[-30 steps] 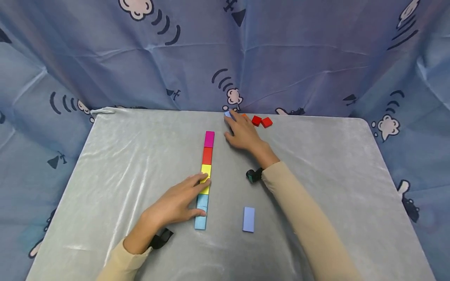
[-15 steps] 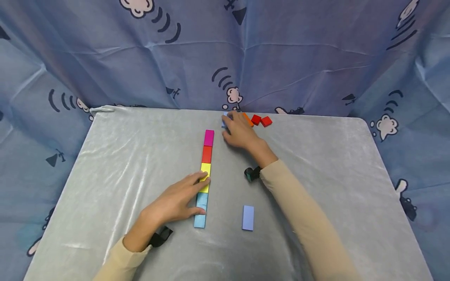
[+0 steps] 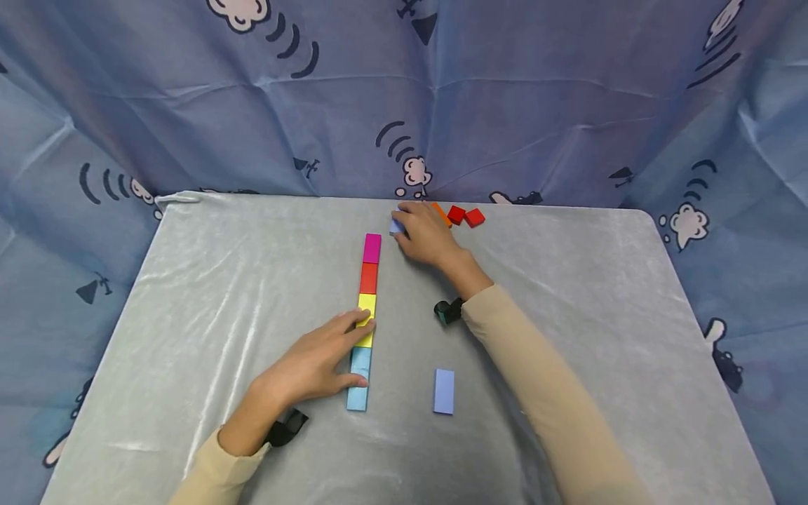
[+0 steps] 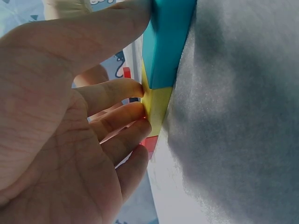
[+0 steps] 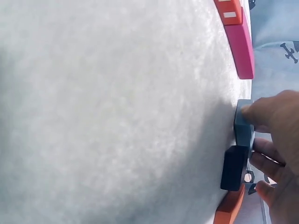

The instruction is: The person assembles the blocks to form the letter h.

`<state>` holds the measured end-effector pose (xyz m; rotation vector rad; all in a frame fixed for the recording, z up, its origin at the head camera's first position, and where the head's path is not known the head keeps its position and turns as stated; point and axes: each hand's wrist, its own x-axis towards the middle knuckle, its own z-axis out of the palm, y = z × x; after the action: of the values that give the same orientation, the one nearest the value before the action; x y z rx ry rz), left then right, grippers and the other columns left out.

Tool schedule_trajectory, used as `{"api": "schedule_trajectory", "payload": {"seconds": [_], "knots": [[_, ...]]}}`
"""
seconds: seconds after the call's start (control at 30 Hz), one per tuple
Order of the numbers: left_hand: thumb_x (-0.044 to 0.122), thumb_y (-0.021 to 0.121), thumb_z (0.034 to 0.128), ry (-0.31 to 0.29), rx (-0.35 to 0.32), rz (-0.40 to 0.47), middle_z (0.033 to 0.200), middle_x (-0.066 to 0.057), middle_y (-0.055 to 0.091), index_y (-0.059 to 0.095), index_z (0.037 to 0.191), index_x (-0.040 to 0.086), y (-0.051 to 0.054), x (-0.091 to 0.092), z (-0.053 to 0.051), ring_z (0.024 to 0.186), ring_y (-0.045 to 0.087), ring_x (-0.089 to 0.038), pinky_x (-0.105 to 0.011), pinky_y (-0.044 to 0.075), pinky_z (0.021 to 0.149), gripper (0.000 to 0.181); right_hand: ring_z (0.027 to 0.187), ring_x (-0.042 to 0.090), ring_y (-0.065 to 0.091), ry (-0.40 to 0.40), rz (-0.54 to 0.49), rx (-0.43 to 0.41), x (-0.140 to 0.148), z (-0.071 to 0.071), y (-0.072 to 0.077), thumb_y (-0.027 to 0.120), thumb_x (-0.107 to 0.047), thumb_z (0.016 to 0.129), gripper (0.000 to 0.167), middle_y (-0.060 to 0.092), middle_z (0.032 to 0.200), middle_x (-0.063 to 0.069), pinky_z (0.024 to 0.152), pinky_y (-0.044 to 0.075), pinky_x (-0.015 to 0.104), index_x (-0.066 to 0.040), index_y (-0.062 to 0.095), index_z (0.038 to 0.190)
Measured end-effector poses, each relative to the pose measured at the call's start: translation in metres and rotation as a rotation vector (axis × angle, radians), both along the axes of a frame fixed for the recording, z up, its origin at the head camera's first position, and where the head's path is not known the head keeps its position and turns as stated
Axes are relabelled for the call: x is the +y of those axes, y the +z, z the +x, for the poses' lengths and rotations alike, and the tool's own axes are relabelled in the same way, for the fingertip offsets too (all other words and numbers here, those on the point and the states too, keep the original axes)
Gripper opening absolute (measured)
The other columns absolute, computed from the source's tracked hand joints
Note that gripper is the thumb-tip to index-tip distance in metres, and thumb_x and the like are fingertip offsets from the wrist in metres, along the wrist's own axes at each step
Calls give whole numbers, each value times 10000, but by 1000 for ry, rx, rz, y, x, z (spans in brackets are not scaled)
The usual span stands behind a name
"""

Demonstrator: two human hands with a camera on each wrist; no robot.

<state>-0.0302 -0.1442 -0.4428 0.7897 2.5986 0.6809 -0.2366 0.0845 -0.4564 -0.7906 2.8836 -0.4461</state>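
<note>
A straight row of flat blocks lies on the cloth: a pink block (image 3: 372, 249) at the far end, then a red block (image 3: 369, 278), yellow blocks (image 3: 366, 301) and light blue blocks (image 3: 357, 398). My left hand (image 3: 312, 361) rests along this row, fingertips touching the yellow part and the thumb on the light blue part (image 4: 163, 42). At the table's back, my right hand (image 3: 426, 235) pinches a periwinkle blue block (image 3: 395, 227) between thumb and fingers. In the right wrist view a dark block (image 5: 234, 168) stands against that blue block (image 5: 242, 116).
Another periwinkle block (image 3: 444, 391) lies alone on the near side, right of the row. By the back edge, beside my right hand, are an orange block (image 3: 442, 214) and two small red blocks (image 3: 465, 217). A patterned blue curtain (image 3: 536, 105) hangs behind the table.
My right hand has drawn the periwinkle block a little left and nearer, away from the back edge. More of the orange block shows. The left hand stays on the row.
</note>
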Motion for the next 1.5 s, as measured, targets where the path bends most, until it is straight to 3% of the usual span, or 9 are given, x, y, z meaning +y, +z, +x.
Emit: {"api": "schedule_trajectory", "payload": {"seconds": [0.17, 0.37, 0.57, 0.87, 1.13, 1.5], "knots": [[352, 892, 863, -4, 4, 6, 1667, -134, 424, 478, 1587, 54, 0, 0, 0, 1543, 437, -329, -497, 448, 1231, 885, 1521, 367, 465, -3, -16, -1, 1, 2, -1, 629, -196, 1046, 481, 505, 1611, 205, 1327, 321, 478, -35, 591, 1499], [350, 889, 866, -4, 0, 8, 1667, -135, 422, 476, 1588, 56, -1, 0, -1, 1542, 438, -324, -494, 456, 1225, 882, 1458, 382, 515, -2, -49, 23, 3, 2, -5, 663, -209, 1022, 491, 563, 1540, 223, 1296, 358, 534, -16, 612, 1471], [356, 887, 868, -4, -7, -9, 1673, -135, 418, 477, 1588, 56, 1, 0, -1, 1549, 431, -328, -498, 452, 1228, 882, 1415, 385, 519, 2, -93, -30, 5, 11, 0, 685, -235, 1021, 559, 554, 1507, 239, 1262, 409, 499, 36, 558, 1493], [362, 886, 868, -15, 2, -14, 1663, -135, 424, 471, 1590, 49, 2, 0, -2, 1524, 457, -310, -479, 465, 1218, 889, 1390, 342, 559, 10, -141, -35, 12, 40, 11, 732, -272, 1006, 583, 569, 1511, 176, 1228, 462, 479, -21, 572, 1508], [365, 887, 865, -8, 1, -17, 1667, -149, 423, 474, 1587, 45, 2, 0, 1, 1534, 455, -316, -483, 457, 1225, 891, 1429, 323, 552, 37, -168, -76, 23, 69, 8, 760, -277, 990, 591, 567, 1543, 141, 1244, 449, 491, -63, 583, 1512], [356, 884, 871, -14, -3, -12, 1660, -146, 427, 472, 1588, 43, 3, 0, 1, 1525, 458, -314, -487, 462, 1220, 884, 1451, 307, 538, 57, -156, -125, 45, 104, 10, 769, -283, 985, 607, 569, 1549, 131, 1243, 447, 495, -44, 579, 1510]]}}
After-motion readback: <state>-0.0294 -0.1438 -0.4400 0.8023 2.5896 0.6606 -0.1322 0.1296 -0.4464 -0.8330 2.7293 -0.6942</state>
